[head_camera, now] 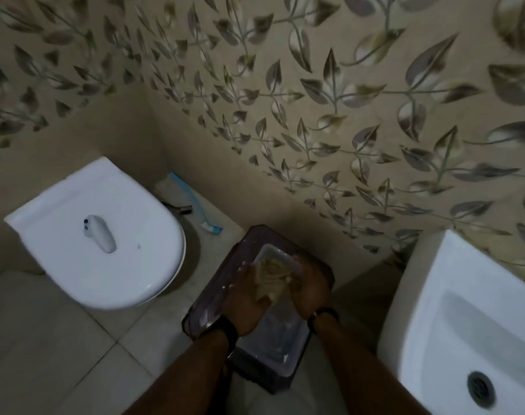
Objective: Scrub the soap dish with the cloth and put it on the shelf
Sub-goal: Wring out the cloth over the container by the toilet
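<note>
Clear plastic soap dish, held over a dark bin at six o'clock. Likely light, stiff, slippery when wet; best gripped by the rim. Left hand clasping dish, right hand bunching tan cloth. Washbasin crowding four o'clock, toilet at nine; no shelf visible.

A pale, translucent rectangular soap dish is held tilted, with a crumpled beige cloth pressed into it.

No readable text, label, brand or number on anything in view.
</note>
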`<action>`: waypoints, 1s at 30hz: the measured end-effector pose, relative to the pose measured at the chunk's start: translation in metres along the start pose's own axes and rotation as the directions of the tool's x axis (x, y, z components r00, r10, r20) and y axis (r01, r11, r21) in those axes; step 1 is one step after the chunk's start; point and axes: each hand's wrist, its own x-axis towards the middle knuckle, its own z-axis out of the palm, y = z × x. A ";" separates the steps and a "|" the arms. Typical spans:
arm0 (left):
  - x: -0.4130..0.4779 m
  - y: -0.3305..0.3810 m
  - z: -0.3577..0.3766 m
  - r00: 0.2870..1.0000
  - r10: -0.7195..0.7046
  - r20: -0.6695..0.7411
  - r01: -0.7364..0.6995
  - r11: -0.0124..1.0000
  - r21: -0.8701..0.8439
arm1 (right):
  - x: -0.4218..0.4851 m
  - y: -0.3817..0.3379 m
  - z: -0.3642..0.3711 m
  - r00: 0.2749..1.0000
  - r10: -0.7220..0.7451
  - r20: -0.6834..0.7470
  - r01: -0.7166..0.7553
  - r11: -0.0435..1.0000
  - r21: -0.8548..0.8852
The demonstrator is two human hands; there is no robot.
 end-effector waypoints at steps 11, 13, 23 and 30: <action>0.004 -0.059 0.045 0.977 0.075 0.198 -0.157 0.885 0.438 | -0.003 0.022 0.065 0.842 0.067 0.535 0.232 0.851 -0.471; 0.015 -0.068 0.052 0.975 0.084 0.205 -0.168 0.884 0.436 | -0.004 0.023 0.070 0.838 0.072 0.540 0.237 0.845 -0.479; 0.051 -0.085 0.067 0.978 0.161 0.132 -0.205 0.853 0.480 | 0.000 0.032 0.083 0.908 0.023 0.418 0.196 0.859 -0.474; 0.040 -0.066 0.054 0.979 0.168 0.113 -0.199 0.903 0.381 | -0.010 0.022 0.057 0.926 -0.019 0.376 0.194 0.881 -0.432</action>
